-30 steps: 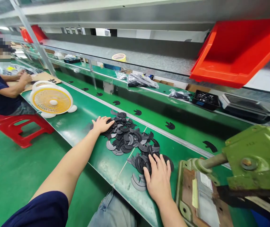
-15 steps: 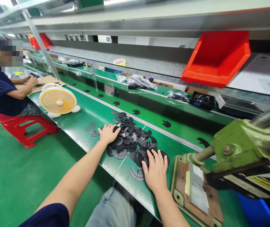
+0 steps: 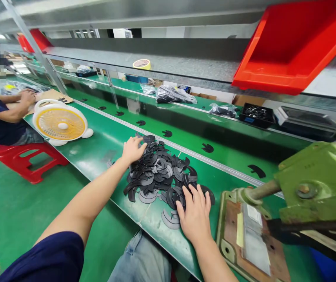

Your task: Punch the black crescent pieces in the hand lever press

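A heap of flat, curved black pieces lies on the green bench top in front of me. My left hand rests at the far left side of the heap, its fingers spread and partly hidden among the pieces. On the near right side, my right hand lies flat with fingers apart, touching the pieces there. A single curved piece sits beside its thumb, at the near edge of the heap. Neither hand grips a piece that I can see.
Single black pieces lie spaced along the green belt behind a metal rail. A green hand press stands at right. On the left are a fan and a seated co-worker. A red bin overhangs the shelf.
My left hand has moved away from me along the heap's left side, and pieces there have shifted. My right hand stays nearly in place. The view has turned slightly.
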`<state>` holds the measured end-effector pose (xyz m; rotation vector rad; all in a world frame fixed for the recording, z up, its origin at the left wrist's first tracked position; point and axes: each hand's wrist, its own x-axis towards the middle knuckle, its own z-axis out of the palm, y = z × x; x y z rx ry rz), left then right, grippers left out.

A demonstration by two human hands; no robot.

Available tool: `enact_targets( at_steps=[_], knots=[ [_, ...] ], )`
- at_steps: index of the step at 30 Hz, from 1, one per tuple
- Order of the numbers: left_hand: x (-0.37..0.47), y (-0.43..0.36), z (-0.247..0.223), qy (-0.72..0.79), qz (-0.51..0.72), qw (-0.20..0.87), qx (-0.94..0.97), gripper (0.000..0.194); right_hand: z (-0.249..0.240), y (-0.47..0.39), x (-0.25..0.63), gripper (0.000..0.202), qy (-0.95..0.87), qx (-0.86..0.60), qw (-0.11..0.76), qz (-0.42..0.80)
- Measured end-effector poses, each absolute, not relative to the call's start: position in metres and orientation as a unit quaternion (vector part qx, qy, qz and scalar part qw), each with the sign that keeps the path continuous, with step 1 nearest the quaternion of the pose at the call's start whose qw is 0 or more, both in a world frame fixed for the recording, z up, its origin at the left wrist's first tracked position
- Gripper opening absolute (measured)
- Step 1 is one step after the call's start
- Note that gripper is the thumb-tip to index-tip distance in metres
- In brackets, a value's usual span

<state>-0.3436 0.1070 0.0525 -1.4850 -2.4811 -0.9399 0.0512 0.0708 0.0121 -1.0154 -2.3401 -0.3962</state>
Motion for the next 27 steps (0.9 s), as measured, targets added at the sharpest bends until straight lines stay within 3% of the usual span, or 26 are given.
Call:
enact_targets(
  at_steps=[5,12,27],
  knots=[
    [-0.395,0.176,0.077,-0.828,-0.271,-0.016,-0.491,0.071,0.014,0.07,0.053,0.054,-0.872,-0.381,0.271,-0.144],
    [-0.376,0.217,0.078,-0.818,-0.222,-0.101,-0.521,0.091,0.017,0.068,0.054,0.053,-0.877,-0.393,0.248,-0.121],
    [-0.287,0.148,0.077,-0.729,-0.184,-0.107,-0.65,0.075,0.018,0.066,0.052,0.051,-0.869,-0.398,0.273,-0.111]
  ],
)
